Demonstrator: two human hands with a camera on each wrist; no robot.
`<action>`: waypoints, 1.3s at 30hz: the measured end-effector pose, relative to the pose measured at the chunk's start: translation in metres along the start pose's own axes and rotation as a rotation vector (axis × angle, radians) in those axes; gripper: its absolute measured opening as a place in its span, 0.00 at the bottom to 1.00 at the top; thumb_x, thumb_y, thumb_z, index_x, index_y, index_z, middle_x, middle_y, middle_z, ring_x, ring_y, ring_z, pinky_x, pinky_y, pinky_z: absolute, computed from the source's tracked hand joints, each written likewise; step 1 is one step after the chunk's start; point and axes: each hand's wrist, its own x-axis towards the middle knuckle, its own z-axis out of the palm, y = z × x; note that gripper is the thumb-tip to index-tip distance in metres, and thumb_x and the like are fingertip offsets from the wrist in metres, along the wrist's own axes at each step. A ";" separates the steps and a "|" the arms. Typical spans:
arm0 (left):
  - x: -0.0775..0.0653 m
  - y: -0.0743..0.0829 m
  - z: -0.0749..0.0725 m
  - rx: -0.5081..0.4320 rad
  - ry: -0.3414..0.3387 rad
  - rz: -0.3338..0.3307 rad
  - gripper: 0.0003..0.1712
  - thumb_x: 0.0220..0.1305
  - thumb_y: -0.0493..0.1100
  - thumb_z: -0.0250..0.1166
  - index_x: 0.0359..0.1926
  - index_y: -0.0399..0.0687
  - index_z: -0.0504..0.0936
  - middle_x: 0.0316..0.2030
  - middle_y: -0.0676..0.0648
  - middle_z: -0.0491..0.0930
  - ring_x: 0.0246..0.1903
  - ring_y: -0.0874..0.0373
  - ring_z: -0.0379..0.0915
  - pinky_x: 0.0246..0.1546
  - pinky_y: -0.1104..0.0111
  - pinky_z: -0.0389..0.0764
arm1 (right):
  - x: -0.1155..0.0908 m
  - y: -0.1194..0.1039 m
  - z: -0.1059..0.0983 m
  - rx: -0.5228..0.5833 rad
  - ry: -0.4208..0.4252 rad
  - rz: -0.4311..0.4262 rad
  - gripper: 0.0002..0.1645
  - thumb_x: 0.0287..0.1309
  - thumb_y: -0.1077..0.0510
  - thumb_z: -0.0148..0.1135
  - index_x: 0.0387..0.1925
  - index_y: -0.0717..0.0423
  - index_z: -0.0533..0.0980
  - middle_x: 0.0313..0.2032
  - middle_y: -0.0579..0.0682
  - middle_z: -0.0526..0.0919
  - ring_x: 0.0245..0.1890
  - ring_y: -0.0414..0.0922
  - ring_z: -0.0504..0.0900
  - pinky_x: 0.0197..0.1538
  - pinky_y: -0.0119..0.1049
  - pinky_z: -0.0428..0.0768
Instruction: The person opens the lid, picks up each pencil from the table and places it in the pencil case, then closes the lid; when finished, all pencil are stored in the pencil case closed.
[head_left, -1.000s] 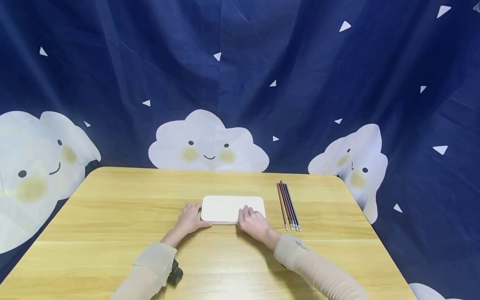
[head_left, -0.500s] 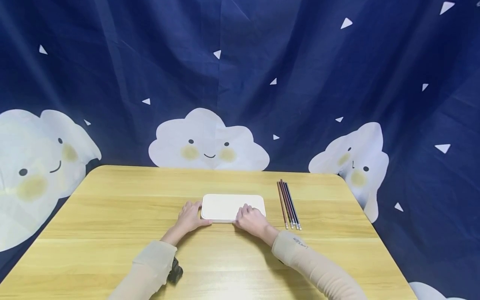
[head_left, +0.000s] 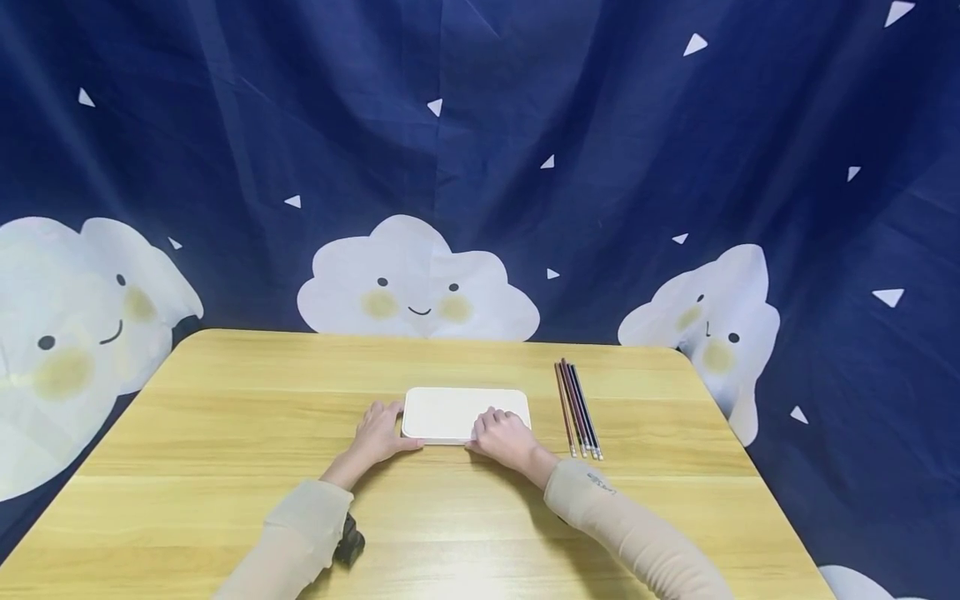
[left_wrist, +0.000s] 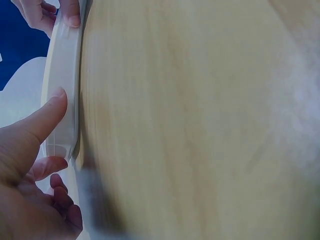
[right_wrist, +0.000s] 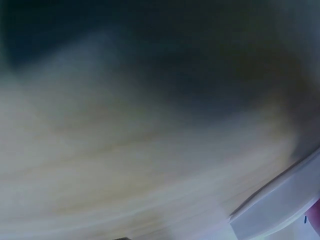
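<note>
A flat white case point(head_left: 438, 412) with rounded corners lies lengthwise across the wooden table. My left hand point(head_left: 377, 433) holds its left end, the thumb point(left_wrist: 52, 112) along the front side and the fingers at the short end. My right hand point(head_left: 507, 440) grips the front edge near the right end, with curled fingers over the top and the thumb at the front side. The left wrist view shows the case's side point(left_wrist: 65, 60) close up. In the right wrist view only a corner of the case point(right_wrist: 280, 207) shows, at lower right. Its inside is hidden.
Several pencils point(head_left: 577, 408) with white eraser ends lie side by side just right of the case. The wooden table point(head_left: 225, 467) has rounded far corners. Behind it hangs a dark blue curtain point(head_left: 480, 125) printed with clouds and triangles.
My right hand has shifted very slightly left along the case's front edge. The left hand, the case and the pencils stay put; the head view has tilted a little.
</note>
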 end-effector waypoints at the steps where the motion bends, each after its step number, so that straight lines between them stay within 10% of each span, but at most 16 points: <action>1: 0.000 0.000 0.000 0.001 0.001 0.000 0.45 0.40 0.51 0.74 0.57 0.32 0.68 0.38 0.38 0.66 0.37 0.48 0.60 0.32 0.63 0.63 | 0.000 0.001 0.000 -0.005 0.008 -0.016 0.26 0.54 0.37 0.54 0.24 0.55 0.77 0.24 0.49 0.81 0.21 0.41 0.78 0.23 0.30 0.77; 13: 0.005 0.003 -0.001 -0.001 0.027 0.012 0.44 0.39 0.50 0.75 0.56 0.32 0.70 0.40 0.37 0.68 0.40 0.46 0.63 0.37 0.59 0.65 | 0.002 0.017 0.012 -0.117 0.200 -0.228 0.30 0.69 0.49 0.29 0.17 0.49 0.72 0.17 0.42 0.74 0.17 0.37 0.73 0.20 0.25 0.72; 23: 0.005 0.001 0.003 -0.005 0.032 0.006 0.44 0.39 0.50 0.75 0.56 0.32 0.69 0.42 0.38 0.68 0.41 0.46 0.63 0.38 0.59 0.65 | 0.003 0.022 0.021 -0.046 0.365 -0.269 0.27 0.68 0.49 0.33 0.14 0.48 0.67 0.14 0.40 0.67 0.13 0.35 0.65 0.18 0.25 0.68; 32: 0.000 -0.001 0.006 0.035 0.056 -0.010 0.43 0.39 0.52 0.74 0.55 0.35 0.71 0.36 0.41 0.67 0.35 0.50 0.61 0.31 0.64 0.62 | -0.011 0.014 0.021 0.138 0.136 -0.034 0.23 0.51 0.37 0.57 0.29 0.53 0.73 0.30 0.46 0.75 0.28 0.41 0.77 0.27 0.30 0.77; 39: 0.003 -0.002 0.005 0.040 0.061 -0.016 0.42 0.40 0.53 0.74 0.55 0.36 0.72 0.36 0.41 0.66 0.34 0.50 0.59 0.31 0.64 0.60 | -0.016 0.010 0.020 0.120 0.011 0.057 0.32 0.52 0.35 0.54 0.42 0.59 0.73 0.47 0.55 0.77 0.43 0.49 0.79 0.37 0.35 0.80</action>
